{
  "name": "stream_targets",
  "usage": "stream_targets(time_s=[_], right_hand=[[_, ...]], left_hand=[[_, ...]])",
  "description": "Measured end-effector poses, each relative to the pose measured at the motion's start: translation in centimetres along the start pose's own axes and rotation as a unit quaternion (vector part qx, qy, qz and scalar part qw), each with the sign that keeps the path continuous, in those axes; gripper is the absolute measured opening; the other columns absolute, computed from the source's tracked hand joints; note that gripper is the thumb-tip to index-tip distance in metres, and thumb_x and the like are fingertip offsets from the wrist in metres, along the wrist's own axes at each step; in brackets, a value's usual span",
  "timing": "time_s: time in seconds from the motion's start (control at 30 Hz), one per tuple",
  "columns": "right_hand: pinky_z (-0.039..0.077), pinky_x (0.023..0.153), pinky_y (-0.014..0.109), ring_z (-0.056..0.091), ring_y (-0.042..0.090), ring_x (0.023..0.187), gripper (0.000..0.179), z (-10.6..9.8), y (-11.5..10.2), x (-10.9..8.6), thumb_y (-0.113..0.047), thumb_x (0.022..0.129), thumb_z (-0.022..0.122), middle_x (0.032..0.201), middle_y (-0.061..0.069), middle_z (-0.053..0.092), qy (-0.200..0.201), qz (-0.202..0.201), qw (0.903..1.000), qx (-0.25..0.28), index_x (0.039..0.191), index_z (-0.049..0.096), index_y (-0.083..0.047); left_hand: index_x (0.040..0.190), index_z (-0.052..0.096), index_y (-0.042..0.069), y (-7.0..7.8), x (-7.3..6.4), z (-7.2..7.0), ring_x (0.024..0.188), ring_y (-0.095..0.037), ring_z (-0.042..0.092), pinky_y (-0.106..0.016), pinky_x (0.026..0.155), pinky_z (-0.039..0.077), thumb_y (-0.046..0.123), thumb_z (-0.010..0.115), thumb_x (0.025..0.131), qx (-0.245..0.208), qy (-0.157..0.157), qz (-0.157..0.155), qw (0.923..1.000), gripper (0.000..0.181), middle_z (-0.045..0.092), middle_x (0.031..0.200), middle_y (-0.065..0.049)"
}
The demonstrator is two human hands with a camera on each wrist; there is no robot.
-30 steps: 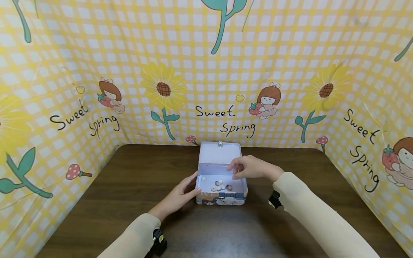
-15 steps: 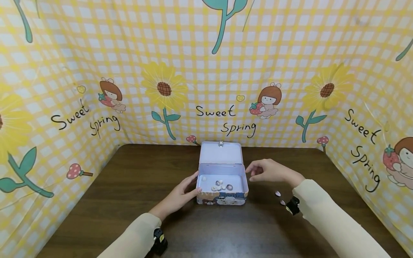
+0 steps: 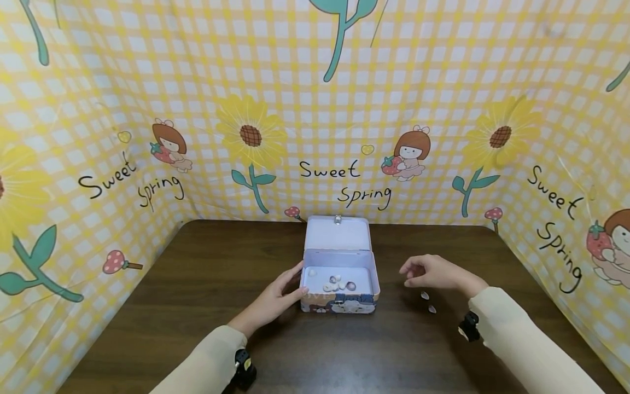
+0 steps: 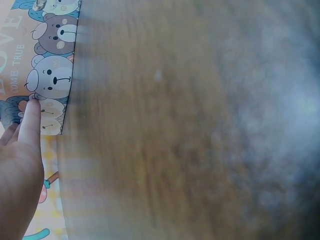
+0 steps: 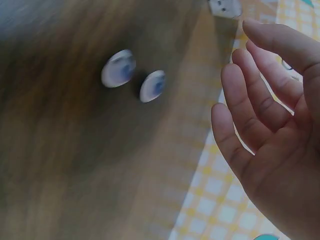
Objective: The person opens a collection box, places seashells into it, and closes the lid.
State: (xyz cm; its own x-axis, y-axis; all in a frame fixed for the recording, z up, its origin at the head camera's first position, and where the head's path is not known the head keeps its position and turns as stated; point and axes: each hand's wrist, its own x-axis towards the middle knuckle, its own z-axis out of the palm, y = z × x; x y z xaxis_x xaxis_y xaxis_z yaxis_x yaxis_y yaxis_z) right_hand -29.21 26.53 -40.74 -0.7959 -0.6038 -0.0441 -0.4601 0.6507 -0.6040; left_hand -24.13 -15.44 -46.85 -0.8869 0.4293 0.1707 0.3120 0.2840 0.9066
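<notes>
Box [image 3: 339,304]: outside peach and blue, cartoon bears [image 4: 52,76] in white and brown. Lid [image 3: 337,235] of box: inside plain pale lilac, clasp [image 3: 338,220] silvery. Small pieces [image 3: 343,285] in box: mostly white, one darker purplish. Oval pieces [image 3: 424,295] right of box: white edges, blue-lilac middles. Table [image 3: 206,279] under box: dark brown, streaky wood grain. Cloth [image 3: 334,120] behind box and to both sides: yellow-and-white check, black lettering [image 3: 330,171], yellow sunflowers [image 3: 251,136] with brown cross-hatched centres, green stems, red mushrooms [image 3: 114,261] with white dots, brown-haired cartoon figures [image 3: 410,153] with red strawberries [image 3: 392,165]. Sleeves [image 3: 202,361] left and right of box: plain cream.
</notes>
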Motion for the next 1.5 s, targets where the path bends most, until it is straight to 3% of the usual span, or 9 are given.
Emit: stream_targets(time_s=[0.6, 1.5], right_hand=[[0.050, 0.073, 0.029, 0.061, 0.014, 0.087, 0.027, 1.6, 3.8, -3.2, -0.023, 0.092, 0.075, 0.097, -0.002, 0.063, 0.006, 0.048, 0.9982, 0.035, 0.113, 0.068, -0.007], [0.047, 0.069, 0.026, 0.055, 0.015, 0.079, 0.027, 2.5, 4.9, -3.5, -0.016, 0.091, 0.076, 0.090, 0.005, 0.060, 0.027, 0.064, 0.9896, 0.126, 0.110, 0.066, 0.000]], left_hand=[[0.160, 0.025, 0.008, 0.3, 0.1, 0.1, 0.141, -0.040, 0.035, -0.058, 0.109, 0.034, 0.022, 0.060, 0.103, -0.001, -0.001, 0.001, 1.0000, 0.068, 0.029, 0.157, -0.023], [0.159, 0.027, 0.009, 0.4, -0.1, 0.1, 0.141, -0.038, 0.036, -0.058, 0.108, 0.035, 0.024, 0.062, 0.102, 0.010, 0.012, -0.011, 0.9998, 0.068, 0.031, 0.157, -0.022]])
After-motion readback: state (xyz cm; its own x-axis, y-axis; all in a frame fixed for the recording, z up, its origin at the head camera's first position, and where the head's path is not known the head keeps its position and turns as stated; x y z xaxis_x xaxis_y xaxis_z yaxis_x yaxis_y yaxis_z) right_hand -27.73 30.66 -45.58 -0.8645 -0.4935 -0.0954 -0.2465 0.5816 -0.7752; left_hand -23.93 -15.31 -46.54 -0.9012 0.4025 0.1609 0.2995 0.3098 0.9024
